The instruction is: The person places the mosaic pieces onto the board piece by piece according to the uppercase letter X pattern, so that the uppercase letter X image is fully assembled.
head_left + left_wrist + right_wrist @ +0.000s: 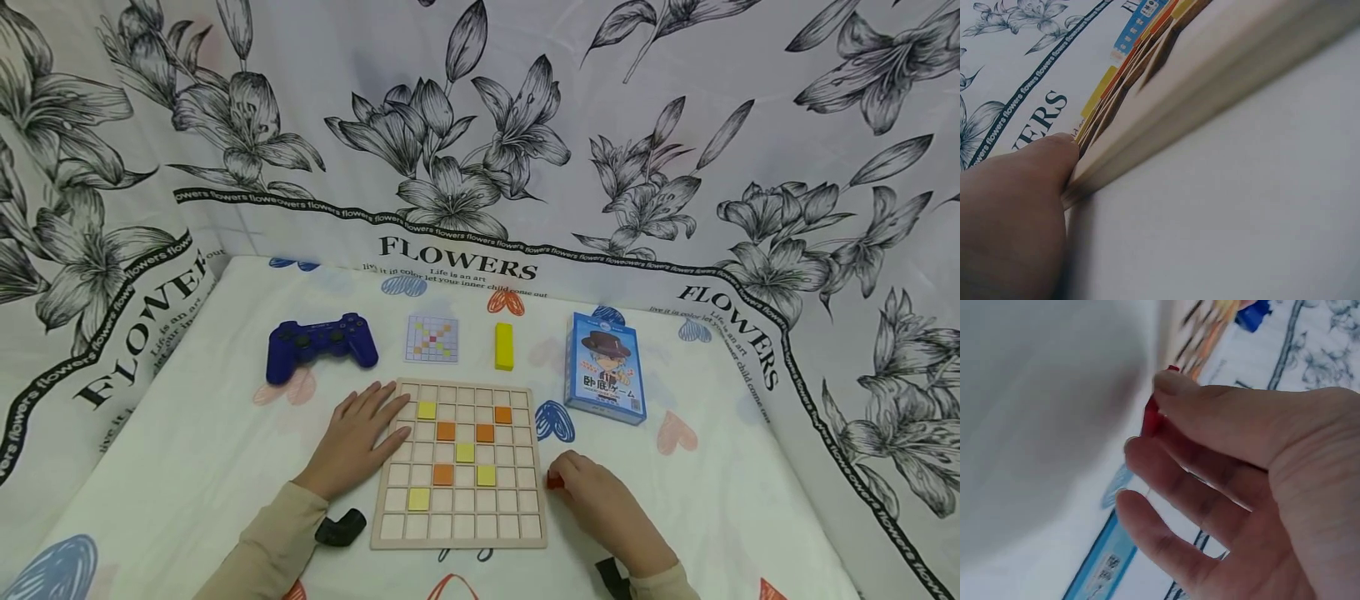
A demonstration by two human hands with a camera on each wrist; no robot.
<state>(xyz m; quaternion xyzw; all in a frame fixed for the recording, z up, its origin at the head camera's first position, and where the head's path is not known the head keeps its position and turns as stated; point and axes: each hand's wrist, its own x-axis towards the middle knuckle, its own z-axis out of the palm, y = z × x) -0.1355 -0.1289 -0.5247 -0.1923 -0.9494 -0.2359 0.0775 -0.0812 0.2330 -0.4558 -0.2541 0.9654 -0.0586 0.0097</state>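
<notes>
A wooden grid board (459, 538) lies on the cloth, with several yellow tiles (465, 452) and orange tiles (485, 433) set in its squares. My left hand (360, 435) rests on the board's left edge, fingers stretched over the rim; in the left wrist view the thumb (1035, 162) lies against that edge. Just off the board's right side, my right hand (596, 497) pinches a small red tile (1151, 417) between thumb and fingers. The right wrist view shows the other fingers loosely bent, and part of the red tile is hidden by the thumb.
Behind the board lie a dark blue game controller (322, 342), a printed grid pattern card (432, 339) and a yellow bar (504, 347). A blue card game box (606, 367) lies at the back right. Black straps (341, 528) show near the wrists. A flower-printed curtain (480, 125) encloses the table.
</notes>
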